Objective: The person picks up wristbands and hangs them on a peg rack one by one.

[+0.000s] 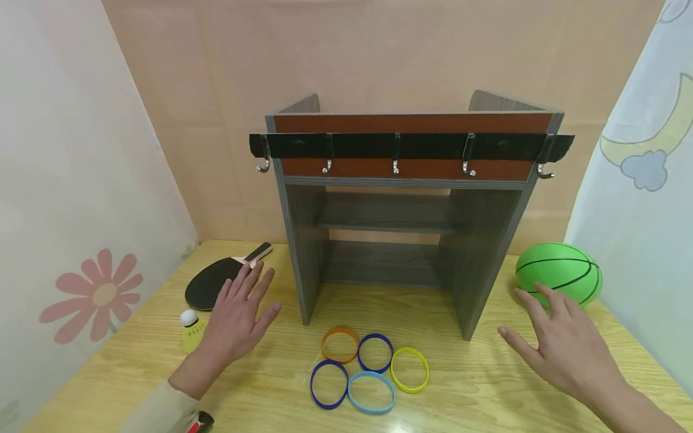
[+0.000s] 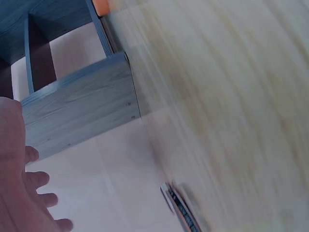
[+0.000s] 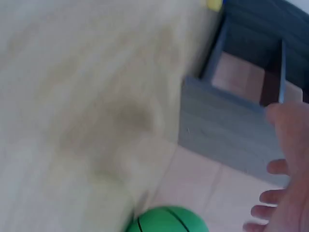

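My left hand (image 1: 234, 319) hovers with spread, straight fingers on the left, near a black table tennis bat (image 1: 211, 282) and a yellow shuttlecock (image 1: 192, 334). On the right my right hand (image 1: 568, 340) is held out, fingers extended, in front of a green ball (image 1: 560, 270) with black lines. Neither hand holds anything. Between them on the table lie an orange ring (image 1: 340, 329), two dark blue rings (image 1: 376, 335) (image 1: 312, 391), a light blue ring (image 1: 372, 411) and a yellow ring (image 1: 426, 368). In the wrist views the left hand (image 2: 17, 179) and right hand (image 3: 294, 179) show in part.
A grey shelf unit (image 1: 482, 240) stands at the back centre of the wooden table (image 1: 271, 397). Across its top front runs a black bar (image 1: 363, 146) with several silver hooks. A beige backdrop (image 1: 379, 54) closes the rear, with printed cloths (image 1: 81, 150) at both sides.
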Available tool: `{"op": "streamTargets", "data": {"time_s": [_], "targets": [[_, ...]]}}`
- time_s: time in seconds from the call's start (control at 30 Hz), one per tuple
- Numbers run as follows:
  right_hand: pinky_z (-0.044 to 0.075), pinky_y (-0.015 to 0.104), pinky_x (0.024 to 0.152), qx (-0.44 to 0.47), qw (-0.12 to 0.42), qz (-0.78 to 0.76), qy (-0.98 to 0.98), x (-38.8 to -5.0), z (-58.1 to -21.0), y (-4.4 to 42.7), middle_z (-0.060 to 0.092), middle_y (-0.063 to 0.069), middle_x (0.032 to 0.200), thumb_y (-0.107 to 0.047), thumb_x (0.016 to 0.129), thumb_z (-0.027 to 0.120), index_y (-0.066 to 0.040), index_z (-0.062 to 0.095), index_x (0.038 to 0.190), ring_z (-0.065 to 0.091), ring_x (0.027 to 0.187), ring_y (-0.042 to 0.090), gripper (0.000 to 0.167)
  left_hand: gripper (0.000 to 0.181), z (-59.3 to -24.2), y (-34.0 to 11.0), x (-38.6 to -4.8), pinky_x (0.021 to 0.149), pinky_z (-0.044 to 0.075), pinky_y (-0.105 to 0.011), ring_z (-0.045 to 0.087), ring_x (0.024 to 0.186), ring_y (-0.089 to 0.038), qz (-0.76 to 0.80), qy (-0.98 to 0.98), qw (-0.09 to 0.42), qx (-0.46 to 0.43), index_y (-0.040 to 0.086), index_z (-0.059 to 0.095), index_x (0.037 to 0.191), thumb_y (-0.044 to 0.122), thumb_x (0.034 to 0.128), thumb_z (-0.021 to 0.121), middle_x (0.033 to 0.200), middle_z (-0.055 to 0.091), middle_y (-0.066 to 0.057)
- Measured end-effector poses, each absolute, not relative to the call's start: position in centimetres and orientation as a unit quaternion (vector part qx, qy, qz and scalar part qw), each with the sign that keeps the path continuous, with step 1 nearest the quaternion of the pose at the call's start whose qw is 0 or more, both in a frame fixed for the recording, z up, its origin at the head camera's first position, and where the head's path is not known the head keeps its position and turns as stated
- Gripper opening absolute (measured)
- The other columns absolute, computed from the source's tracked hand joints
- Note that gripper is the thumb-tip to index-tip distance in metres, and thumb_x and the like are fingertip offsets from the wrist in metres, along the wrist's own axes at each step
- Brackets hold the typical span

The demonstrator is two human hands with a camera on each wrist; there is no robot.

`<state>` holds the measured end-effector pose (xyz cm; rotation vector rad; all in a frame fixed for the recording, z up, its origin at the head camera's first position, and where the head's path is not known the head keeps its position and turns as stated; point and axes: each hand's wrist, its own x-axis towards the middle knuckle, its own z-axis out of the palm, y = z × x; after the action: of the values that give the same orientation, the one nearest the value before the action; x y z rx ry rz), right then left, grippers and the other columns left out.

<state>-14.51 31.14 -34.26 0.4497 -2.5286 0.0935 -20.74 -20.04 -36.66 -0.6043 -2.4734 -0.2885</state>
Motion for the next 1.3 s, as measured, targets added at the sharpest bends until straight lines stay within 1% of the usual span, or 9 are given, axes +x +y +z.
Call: {"op": "streamTargets", "data": {"time_s": [0.1,0.2,0.3,0.5,0.63,0.77,0.9,1.07,1.3], "targets": [[0.049,0.049,0.065,0.214,0.320,0.046,-0.922,-14.3,-35.1,29.6,0.057,0.013,0.103,-0.029,0.071,0.075,-0.003,0.061,0.107,0.055,0.090,0.034,0.046,0.058,-36.7,-19.6,-21.0,0.102,0.028,-0.059,0.026,0.135,-0.038,-0.175,-0.908,0.288,-0.250,0.002,0.040,0.142,0.034,0.0961,0.054,0.148,0.032,-0.018],[0.050,0.034,0.052,0.250,0.313,0.058,-0.914,-14.1,-36.1,27.9,0.058,-0.002,0.091,-0.019,0.066,0.077,-0.010,0.065,0.093,0.059,0.078,0.019,0.031,0.055,-36.5,-19.1,-21.4,0.099,0.034,-0.058,0.033,0.130,-0.038,-0.249,-0.885,0.290,-0.267,0.000,0.041,0.141,0.025,0.0952,0.058,0.145,0.036,-0.018],[0.045,0.024,0.044,0.286,0.292,0.075,-0.910,-14.2,-37.2,26.2,0.056,-0.010,0.087,-0.014,0.066,0.078,-0.015,0.065,0.087,0.056,0.068,0.006,0.025,0.050,-36.2,-18.3,-22.0,0.093,0.040,-0.057,0.042,0.124,-0.036,-0.302,-0.861,0.309,-0.269,0.000,0.045,0.138,0.019,0.0942,0.059,0.140,0.043,-0.017],[0.043,0.019,0.047,0.320,0.232,0.142,-0.908,-14.9,-38.5,23.1,0.055,-0.015,0.081,-0.009,0.073,0.075,-0.017,0.066,0.084,0.048,0.064,-0.004,0.016,0.038,-35.4,-16.7,-23.2,0.083,0.052,-0.042,0.059,0.105,-0.030,-0.387,-0.790,0.377,-0.290,-0.005,0.058,0.123,-0.001,0.0856,0.065,0.121,0.059,-0.016],[0.047,0.023,0.054,0.283,0.174,0.172,-0.927,-15.3,-38.4,21.5,0.055,-0.013,0.081,-0.017,0.079,0.073,-0.013,0.067,0.089,0.049,0.068,0.000,0.012,0.034,-34.6,-15.6,-23.6,0.081,0.053,-0.031,0.061,0.097,-0.031,-0.467,-0.729,0.397,-0.305,-0.010,0.060,0.115,-0.016,0.0816,0.063,0.112,0.062,-0.020],[0.046,0.025,0.056,0.254,0.127,0.195,-0.939,-15.8,-38.3,20.5,0.054,-0.010,0.081,-0.026,0.081,0.073,-0.012,0.067,0.089,0.049,0.070,0.005,0.018,0.030,-33.5,-14.5,-23.1,0.079,0.053,-0.024,0.061,0.094,-0.027,-0.532,-0.680,0.405,-0.303,-0.016,0.061,0.108,-0.024,0.0789,0.060,0.102,0.062,-0.027],[0.038,0.022,0.050,0.239,0.087,0.219,-0.942,-16.2,-38.2,19.9,0.047,-0.011,0.071,-0.029,0.081,0.074,-0.017,0.064,0.079,0.041,0.063,0.003,0.016,0.023,-32.4,-13.5,-22.3,0.077,0.055,-0.026,0.061,0.092,-0.017,-0.561,-0.654,0.413,-0.295,-0.020,0.061,0.102,-0.024,0.0790,0.059,0.096,0.061,-0.031],[0.042,0.021,0.050,0.232,0.064,0.235,-0.942,-16.4,-38.5,19.6,0.053,-0.016,0.069,-0.023,0.080,0.075,-0.019,0.065,0.075,0.047,0.060,-0.001,0.012,0.022,-32.0,-13.1,-22.1,0.074,0.055,-0.026,0.062,0.088,-0.015,-0.571,-0.640,0.425,-0.288,-0.019,0.063,0.098,-0.025,0.0776,0.060,0.091,0.062,-0.031],[0.043,0.021,0.049,0.241,0.060,0.250,-0.936,-16.5,-38.7,19.7,0.051,-0.017,0.064,-0.008,0.079,0.070,-0.019,0.062,0.074,0.047,0.058,-0.001,0.014,0.017,-32.1,-13.0,-22.4,0.072,0.056,-0.026,0.063,0.078,-0.015,-0.577,-0.632,0.433,-0.283,-0.019,0.065,0.095,-0.022,0.0784,0.062,0.088,0.062,-0.030]]}}
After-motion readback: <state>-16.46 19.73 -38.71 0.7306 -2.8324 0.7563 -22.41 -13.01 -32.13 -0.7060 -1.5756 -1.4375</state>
